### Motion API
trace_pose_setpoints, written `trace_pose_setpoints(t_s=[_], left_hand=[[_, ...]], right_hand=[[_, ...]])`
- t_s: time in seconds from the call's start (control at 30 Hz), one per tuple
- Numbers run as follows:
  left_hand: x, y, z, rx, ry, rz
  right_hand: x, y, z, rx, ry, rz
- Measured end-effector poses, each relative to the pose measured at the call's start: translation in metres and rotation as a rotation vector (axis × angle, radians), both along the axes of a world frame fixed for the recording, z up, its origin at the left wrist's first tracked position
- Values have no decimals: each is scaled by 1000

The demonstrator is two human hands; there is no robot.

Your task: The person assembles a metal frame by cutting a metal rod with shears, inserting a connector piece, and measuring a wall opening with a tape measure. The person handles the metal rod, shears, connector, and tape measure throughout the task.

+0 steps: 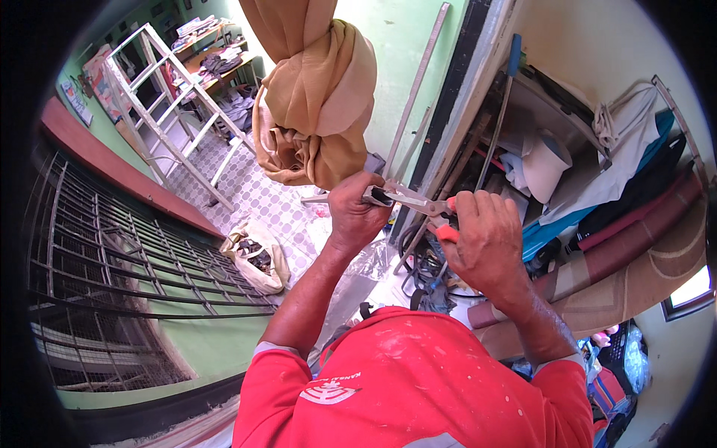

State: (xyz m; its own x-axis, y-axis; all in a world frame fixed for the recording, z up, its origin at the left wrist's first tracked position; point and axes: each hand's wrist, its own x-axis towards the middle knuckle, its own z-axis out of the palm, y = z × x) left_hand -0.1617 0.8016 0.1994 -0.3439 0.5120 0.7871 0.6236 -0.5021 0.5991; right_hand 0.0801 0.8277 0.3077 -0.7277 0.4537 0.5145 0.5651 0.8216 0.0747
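Big picture first: black metal window grille (127, 261) filling the left side, white ladder frame (175, 104) leaning beyond it over the patterned tile floor (272, 198). Up top, a knotted tan curtain (317, 97) hanging just above the hands. Off to the right, rolled carpets (627, 254) and heaped cloth stacked against the wall, a white bag of scraps (258, 257) lying on the tiles lower left.

Down to the action — red-sleeved arms raised, both hands meeting beside the door frame (455, 97). Left hand (357, 213) curled into a fist around a small dark piece (379, 196), thumb and fingers pressed tight on it; too little showing to name it. Right hand (485, 239) wrapped around the orange-red grips of a pair of pliers (422, 203), fingers closed over the handles, metal nose reaching left and meeting that dark piece right at the left thumb.

Risks from here, as a judgement: nose sitting very close to the left thumb — a slip off the piece under a hard squeeze could nip skin. Work held in mid-air, nothing bracing it, so a twist could wrench it out of the fist. Curtain hanging close enough to snag.
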Motion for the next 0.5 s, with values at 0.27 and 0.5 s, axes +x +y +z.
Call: trace_pose_setpoints(t_s=[0.27,0.5], left_hand=[[12,6,-5,25,33,68],[8,-2,1,-30,-6,-3]], right_hand=[[5,-6,13,-11,-60,-37],[11,22,-21,-1231,40,128]])
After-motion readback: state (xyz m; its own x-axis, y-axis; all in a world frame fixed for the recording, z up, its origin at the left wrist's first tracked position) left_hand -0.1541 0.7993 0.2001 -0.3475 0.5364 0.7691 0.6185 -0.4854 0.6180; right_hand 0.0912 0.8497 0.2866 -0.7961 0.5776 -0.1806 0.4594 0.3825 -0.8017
